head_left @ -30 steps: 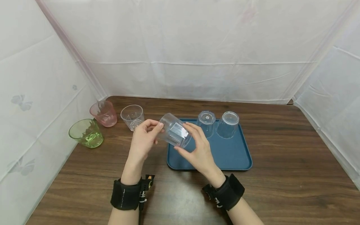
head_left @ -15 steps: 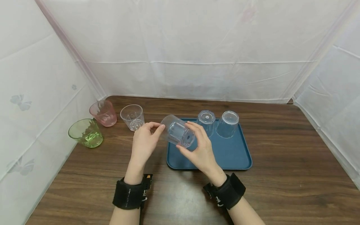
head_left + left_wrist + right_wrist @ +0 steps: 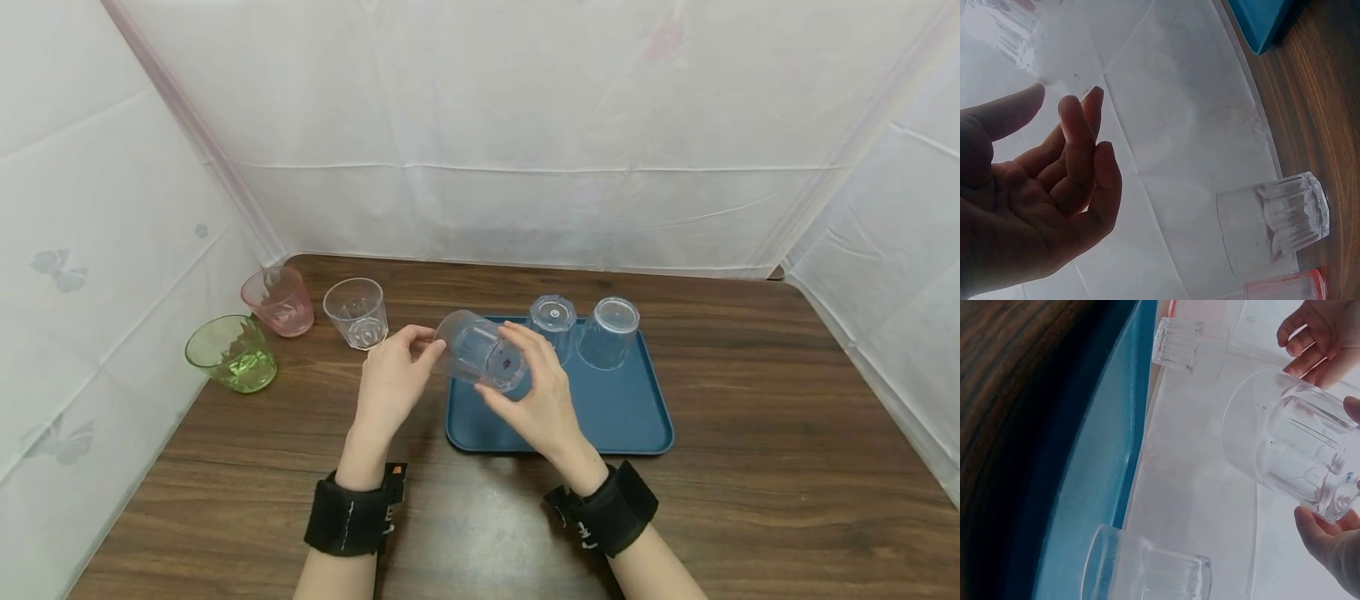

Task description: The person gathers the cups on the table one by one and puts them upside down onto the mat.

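Note:
A clear drinking glass (image 3: 480,350) is held tilted above the tray's left side, its base turned to the right and toward me. My right hand (image 3: 536,400) grips it near the base, thumb below and fingers above. At the rim end, my left hand (image 3: 393,379) holds the glass by thumb and fingertips; the exact contact is hard to see through the clear wall. In the right wrist view the same glass (image 3: 1304,447) shows smooth upper walls and a faceted lower part. Two clear glasses, one faceted (image 3: 552,321) and one rounder (image 3: 609,333), stand upside down on the blue tray (image 3: 600,425).
Left of the tray, a clear glass (image 3: 356,312), a pink glass (image 3: 279,302) and a green glass (image 3: 232,354) stand upright on the wooden table (image 3: 772,400). White sheeting (image 3: 510,208) closes off the back and both sides.
Both hands have shifted slightly right with the glass. Its base has turned more toward me, showing the mark on its underside. The other glasses and the tray have stayed put.

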Demonstrator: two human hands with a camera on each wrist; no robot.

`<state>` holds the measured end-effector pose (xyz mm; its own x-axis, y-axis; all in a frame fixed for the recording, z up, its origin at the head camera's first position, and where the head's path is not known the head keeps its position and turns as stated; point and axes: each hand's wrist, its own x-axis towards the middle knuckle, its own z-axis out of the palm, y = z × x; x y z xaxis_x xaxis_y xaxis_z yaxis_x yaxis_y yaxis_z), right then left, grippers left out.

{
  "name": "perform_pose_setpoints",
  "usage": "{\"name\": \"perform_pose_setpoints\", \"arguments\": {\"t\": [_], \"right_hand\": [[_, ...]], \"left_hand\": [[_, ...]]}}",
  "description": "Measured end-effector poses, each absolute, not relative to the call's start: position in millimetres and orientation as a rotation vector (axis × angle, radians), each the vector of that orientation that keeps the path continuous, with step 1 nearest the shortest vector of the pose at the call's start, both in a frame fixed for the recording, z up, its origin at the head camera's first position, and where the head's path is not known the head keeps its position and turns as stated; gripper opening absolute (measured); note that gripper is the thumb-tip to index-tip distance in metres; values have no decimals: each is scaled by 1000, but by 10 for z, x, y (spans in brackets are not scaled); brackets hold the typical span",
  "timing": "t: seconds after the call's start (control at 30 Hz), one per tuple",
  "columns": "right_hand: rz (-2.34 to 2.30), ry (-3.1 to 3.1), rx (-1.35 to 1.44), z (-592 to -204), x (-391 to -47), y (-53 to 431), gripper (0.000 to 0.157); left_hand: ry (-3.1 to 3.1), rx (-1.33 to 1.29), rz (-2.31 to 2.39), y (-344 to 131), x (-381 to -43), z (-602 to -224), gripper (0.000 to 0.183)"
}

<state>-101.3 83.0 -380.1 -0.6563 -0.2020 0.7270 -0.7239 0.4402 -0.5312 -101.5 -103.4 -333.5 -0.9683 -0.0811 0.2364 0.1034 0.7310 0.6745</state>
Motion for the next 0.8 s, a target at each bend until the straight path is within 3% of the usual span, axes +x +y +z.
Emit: {"name": "perform_pose_setpoints", "arguments": {"t": [0.8], "right_hand": [[996,-2481,687,-3713,-1181,861,65]], "left_hand": [[-2656,178,-934,-1390,-1059,-3401,26]]}}
